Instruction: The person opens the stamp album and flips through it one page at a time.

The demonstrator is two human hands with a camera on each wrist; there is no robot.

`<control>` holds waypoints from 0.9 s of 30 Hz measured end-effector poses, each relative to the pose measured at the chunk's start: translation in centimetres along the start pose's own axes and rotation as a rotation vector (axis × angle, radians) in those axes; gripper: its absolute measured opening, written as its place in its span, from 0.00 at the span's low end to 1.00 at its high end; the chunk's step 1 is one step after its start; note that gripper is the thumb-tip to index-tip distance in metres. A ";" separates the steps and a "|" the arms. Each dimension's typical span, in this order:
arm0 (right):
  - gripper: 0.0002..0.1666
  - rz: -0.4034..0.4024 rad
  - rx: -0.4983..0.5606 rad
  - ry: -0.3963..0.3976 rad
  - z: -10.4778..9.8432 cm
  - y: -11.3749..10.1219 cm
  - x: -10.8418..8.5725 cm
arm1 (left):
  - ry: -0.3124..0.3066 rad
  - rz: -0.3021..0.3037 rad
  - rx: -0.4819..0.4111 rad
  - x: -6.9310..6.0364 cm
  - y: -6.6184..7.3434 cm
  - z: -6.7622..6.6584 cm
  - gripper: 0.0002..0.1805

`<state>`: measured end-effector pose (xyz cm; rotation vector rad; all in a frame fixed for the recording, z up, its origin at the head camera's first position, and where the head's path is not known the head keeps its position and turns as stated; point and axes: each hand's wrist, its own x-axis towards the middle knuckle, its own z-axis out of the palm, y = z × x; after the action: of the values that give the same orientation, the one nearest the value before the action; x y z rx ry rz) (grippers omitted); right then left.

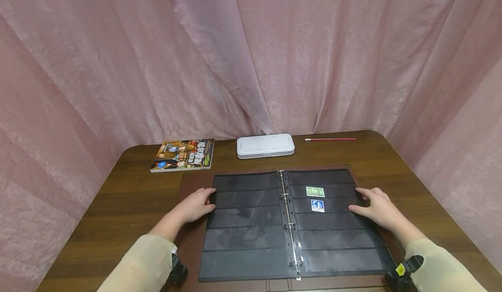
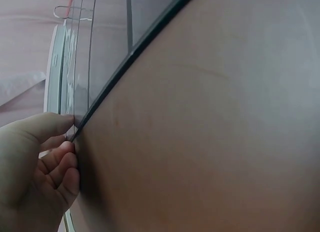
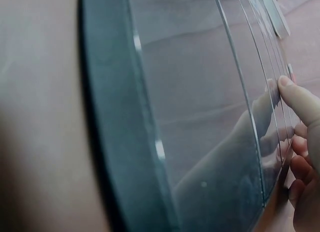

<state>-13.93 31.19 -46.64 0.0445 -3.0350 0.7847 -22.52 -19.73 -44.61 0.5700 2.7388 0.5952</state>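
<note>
A stamp album [image 1: 247, 239] lies open on the table, its black pocket pages held by a metal ring binder spine. Two stamps, one green [image 1: 315, 191] and one blue [image 1: 317, 205], sit in upper pockets of the right page. At the left page's outer edge, my left hand [image 1: 196, 205] pinches the sheets; its thumb and curled fingers show at the edge in the left wrist view. My right hand [image 1: 377, 207] grips the right page's outer edge, thumb on top and fingers curled at the side. A reflection of that hand shows on the clear pockets [image 3: 200, 117].
Behind the album, a colorful book [image 1: 182, 155] lies at the back left of the wooden table [image 1: 98, 222]. A white pencil case [image 1: 265, 145] stands at the back middle, with a red pencil [image 1: 331, 139] to its right. Pink curtains [image 1: 251, 56] surround the table.
</note>
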 end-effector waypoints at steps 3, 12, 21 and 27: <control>0.52 0.014 0.003 0.002 -0.1 -0.1 -0.1 | -0.008 -0.006 -0.006 -0.1 0.0 0.0 0.29; 0.50 0.040 0.031 0.022 -0.1 -0.4 -0.1 | -0.002 0.005 -0.015 -0.1 -0.1 0.0 0.28; 0.48 0.077 0.116 -0.034 -0.3 -0.9 -0.2 | 0.000 0.006 -0.009 0.1 -0.1 0.2 0.28; 0.50 0.134 0.192 -0.124 -1.1 -1.2 0.2 | 0.003 -0.001 0.000 0.1 0.0 0.2 0.28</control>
<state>-14.05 30.62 -45.09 -0.1150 -3.0921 1.1219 -22.56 -19.59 -44.76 0.5677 2.7419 0.5962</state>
